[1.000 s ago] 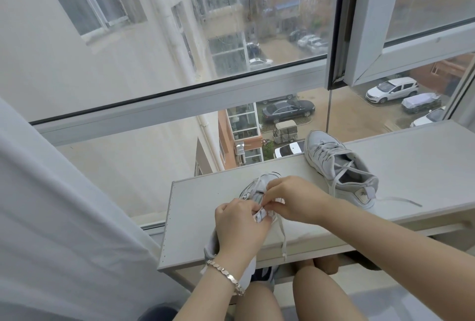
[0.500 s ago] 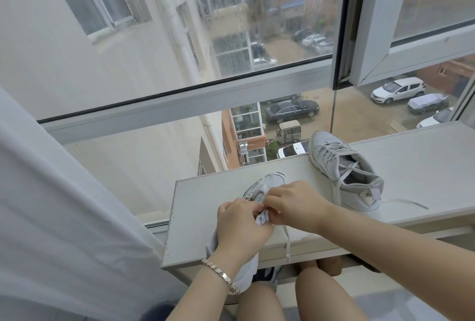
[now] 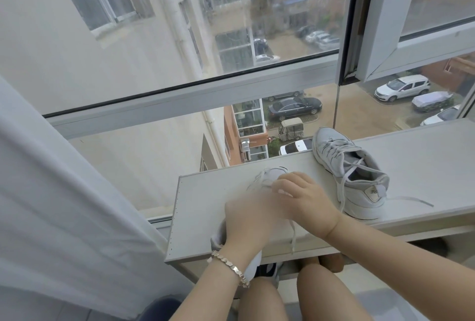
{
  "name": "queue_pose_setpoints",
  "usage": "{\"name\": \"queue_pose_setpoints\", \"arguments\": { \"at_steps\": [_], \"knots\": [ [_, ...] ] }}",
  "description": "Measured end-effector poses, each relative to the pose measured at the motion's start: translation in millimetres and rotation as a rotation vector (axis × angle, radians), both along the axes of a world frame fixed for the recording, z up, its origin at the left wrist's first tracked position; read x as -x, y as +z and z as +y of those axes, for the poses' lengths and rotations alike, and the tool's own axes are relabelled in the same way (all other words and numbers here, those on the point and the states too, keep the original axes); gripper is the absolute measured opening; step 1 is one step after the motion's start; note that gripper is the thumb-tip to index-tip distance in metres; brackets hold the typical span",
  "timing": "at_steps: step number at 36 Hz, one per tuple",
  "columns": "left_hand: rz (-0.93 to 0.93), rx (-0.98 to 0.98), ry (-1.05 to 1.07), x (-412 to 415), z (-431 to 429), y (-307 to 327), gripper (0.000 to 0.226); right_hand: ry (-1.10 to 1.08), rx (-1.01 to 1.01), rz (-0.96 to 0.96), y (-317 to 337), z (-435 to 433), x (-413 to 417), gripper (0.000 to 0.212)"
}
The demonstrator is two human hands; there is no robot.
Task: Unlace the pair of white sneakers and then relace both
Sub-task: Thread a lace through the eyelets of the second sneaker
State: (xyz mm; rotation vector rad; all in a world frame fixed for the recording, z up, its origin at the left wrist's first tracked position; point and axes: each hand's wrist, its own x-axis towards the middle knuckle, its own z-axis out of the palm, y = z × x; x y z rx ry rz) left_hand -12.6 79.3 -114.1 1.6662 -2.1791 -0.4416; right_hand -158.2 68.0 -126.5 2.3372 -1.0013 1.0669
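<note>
- Near sneaker (image 3: 267,175) sits lower centre of the frame, toe toward the window and heel poking off the front edge of the counter (image 3: 203,220). Both hands cover most of it.
- Right hand (image 3: 307,201): fingers (image 3: 281,187) are curled with the tips down on the lacing. Looks like they're pinching the lace (image 3: 293,234), whose loose end dangles past the counter edge. The pinch itself is hidden, so that's my read.
- Left hand (image 3: 246,220) is a blur over the middle of the shoe. Honestly can't tell if its fingers are spread, pinching or just bracing.
- Far sneaker (image 3: 352,174) stands right of centre on the counter, well apart from the hands. It's threaded low down and slack near the collar, with one end (image 3: 411,199) trailing off to the right.
- Can't say from this whether the near one is being unlaced or relaced.
- Handling guess: these shoes look light with soft uppers, so one will slide or tip if you tug the lace without holding it down. With the heel overhanging, I'd keep one hand clamped around the midfoot.
- The flat lace is floppy and won't push through an eyelet. Grab it right at the tip, or close beside the eyelet when pulling slack, and work one crossing at a time.
</note>
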Motion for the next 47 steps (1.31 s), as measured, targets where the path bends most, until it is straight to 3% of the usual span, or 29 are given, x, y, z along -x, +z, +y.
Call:
{"name": "queue_pose_setpoints", "arguments": {
  "at_steps": [2,4,7,11,14,21,24,28,31,34,39,47],
  "knots": [
    [0.000,-0.002,0.004,1.2,-0.1,0.9,0.042,0.017,-0.083,0.024,0.0,-0.5,2.4,0.006],
    [0.009,-0.015,-0.007,1.6,0.4,3.8,0.042,0.089,-0.193,0.014,0.4,-1.6,7.5,0.019],
    [0.009,-0.050,-0.015,1.9,2.4,8.2,0.037,0.166,-0.300,0.041,6.3,-4.1,16.0,0.020],
    [0.000,-0.072,-0.010,2.7,4.2,14.1,0.038,0.196,-0.396,0.097,13.5,-8.4,18.4,0.014],
    [0.016,-0.074,-0.035,1.3,5.0,15.8,0.039,0.189,-0.420,0.032,12.6,-9.0,18.7,0.010],
    [0.012,-0.084,-0.063,-2.2,3.0,13.6,0.039,-0.041,-0.136,-0.154,-8.1,4.2,6.7,0.007],
    [-0.009,-0.059,-0.031,3.3,1.6,11.6,0.039,-0.127,-0.022,-0.237,-17.6,8.1,-0.7,0.022],
    [-0.013,-0.060,-0.007,6.8,-0.6,9.7,0.040,-0.134,0.080,-0.167,-17.8,6.3,-0.2,0.021],
    [-0.007,-0.075,0.016,6.2,-2.7,10.8,0.035,-0.058,0.086,-0.132,-6.6,9.2,-1.5,0.008],
    [-0.018,-0.048,0.082,7.6,-8.3,12.1,0.028,0.104,-0.055,-0.250,5.2,20.3,-4.4,0.008],
    [0.003,-0.070,0.142,12.2,-11.2,10.6,0.033,0.143,-0.512,-0.769,22.8,49.8,14.3,0.012],
    [0.072,-0.109,0.164,17.7,-10.4,11.2,0.038,0.075,-0.890,-0.645,30.8,65.5,48.5,0.027]
  ]
}}
